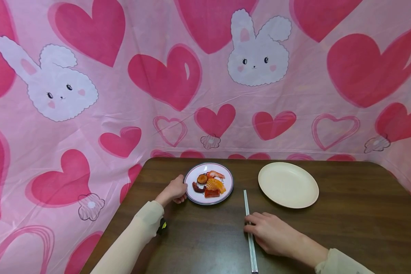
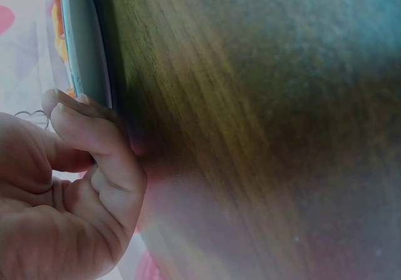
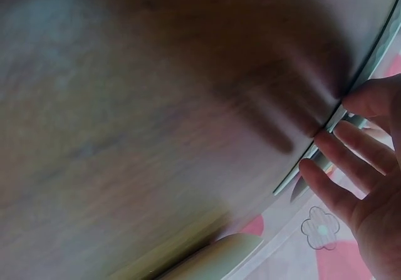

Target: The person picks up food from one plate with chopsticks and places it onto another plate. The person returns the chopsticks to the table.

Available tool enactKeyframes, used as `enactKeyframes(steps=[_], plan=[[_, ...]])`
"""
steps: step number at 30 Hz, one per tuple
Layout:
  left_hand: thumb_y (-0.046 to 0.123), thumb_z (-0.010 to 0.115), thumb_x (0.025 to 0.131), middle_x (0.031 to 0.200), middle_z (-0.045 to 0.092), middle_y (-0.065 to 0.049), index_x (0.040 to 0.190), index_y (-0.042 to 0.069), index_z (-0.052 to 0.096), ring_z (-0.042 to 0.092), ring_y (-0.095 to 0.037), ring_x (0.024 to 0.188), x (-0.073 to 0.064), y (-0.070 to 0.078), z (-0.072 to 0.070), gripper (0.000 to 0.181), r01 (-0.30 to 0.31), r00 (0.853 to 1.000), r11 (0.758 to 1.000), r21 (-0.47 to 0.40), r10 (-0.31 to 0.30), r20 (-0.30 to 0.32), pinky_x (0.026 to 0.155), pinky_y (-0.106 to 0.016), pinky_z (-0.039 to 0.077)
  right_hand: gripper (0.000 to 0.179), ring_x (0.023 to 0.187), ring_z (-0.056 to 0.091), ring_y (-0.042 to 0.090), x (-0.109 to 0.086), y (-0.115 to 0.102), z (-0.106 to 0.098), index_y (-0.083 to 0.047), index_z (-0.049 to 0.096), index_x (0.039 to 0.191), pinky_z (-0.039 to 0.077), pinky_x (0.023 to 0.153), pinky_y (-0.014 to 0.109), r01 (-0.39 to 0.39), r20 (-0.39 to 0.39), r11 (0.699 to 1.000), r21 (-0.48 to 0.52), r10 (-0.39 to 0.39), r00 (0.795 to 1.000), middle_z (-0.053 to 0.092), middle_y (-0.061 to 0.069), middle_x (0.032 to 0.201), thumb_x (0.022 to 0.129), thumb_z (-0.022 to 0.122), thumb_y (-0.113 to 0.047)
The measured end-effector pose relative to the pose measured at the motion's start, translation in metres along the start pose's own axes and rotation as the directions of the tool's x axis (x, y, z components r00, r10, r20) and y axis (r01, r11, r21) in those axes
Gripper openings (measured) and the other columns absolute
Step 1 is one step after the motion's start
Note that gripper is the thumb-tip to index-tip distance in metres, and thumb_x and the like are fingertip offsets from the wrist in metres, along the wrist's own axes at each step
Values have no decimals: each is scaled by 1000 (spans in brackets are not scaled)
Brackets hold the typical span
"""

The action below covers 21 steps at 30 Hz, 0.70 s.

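My left hand [image 1: 175,189] grips the left rim of a small white plate [image 1: 188,176] with a dark rim line. In the left wrist view, the curled fingers of my left hand [image 2: 94,180] meet the plate's edge [image 2: 91,48]. Several food pieces lie on the plate, including a shrimp [image 1: 215,174], an orange slice like salmon [image 1: 215,185] and a dark curled tentacle [image 1: 198,188]. My right hand [image 1: 275,234] pinches a pair of silver chopsticks [image 1: 252,253] lying lengthwise on the table. In the right wrist view, fingertips and thumb touch the chopsticks [image 3: 376,57].
A larger cream plate [image 1: 288,185] rests on the dark wooden table [image 1: 356,213], right of the chopsticks and beyond my right hand. Behind the table hangs a pink cloth [image 1: 178,23] with hearts and rabbits, which also runs along the left side.
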<state>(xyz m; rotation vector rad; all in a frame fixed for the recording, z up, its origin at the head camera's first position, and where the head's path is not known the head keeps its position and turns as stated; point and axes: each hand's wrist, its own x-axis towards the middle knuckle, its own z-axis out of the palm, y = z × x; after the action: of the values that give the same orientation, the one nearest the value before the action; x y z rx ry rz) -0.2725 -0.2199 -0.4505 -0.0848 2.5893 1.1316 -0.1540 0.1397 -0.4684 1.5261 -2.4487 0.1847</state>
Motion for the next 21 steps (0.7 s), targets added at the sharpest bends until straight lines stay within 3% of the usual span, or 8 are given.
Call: enactKeyframes(steps=[16,21], plan=[[14,49,110,72,60,-14,146,-3,39,53,-19,51,1,-3,1,41,4,1000,1000,2,-4,-22,44,-28,51,31,105,65,20,1,2,1,-18,74,112,58,81,38,-13,36,999,33,12,999,68,6,120,83,82,-10],[23,49,111,74,60,-15,131,-2,47,54,-20,53,-2,-7,-4,32,13,999,1000,-23,-14,-35,47,-29,52,37,105,67,22,0,3,-4,-16,73,120,60,84,40,-50,32,997,50,48,998,68,8,123,85,81,-9]])
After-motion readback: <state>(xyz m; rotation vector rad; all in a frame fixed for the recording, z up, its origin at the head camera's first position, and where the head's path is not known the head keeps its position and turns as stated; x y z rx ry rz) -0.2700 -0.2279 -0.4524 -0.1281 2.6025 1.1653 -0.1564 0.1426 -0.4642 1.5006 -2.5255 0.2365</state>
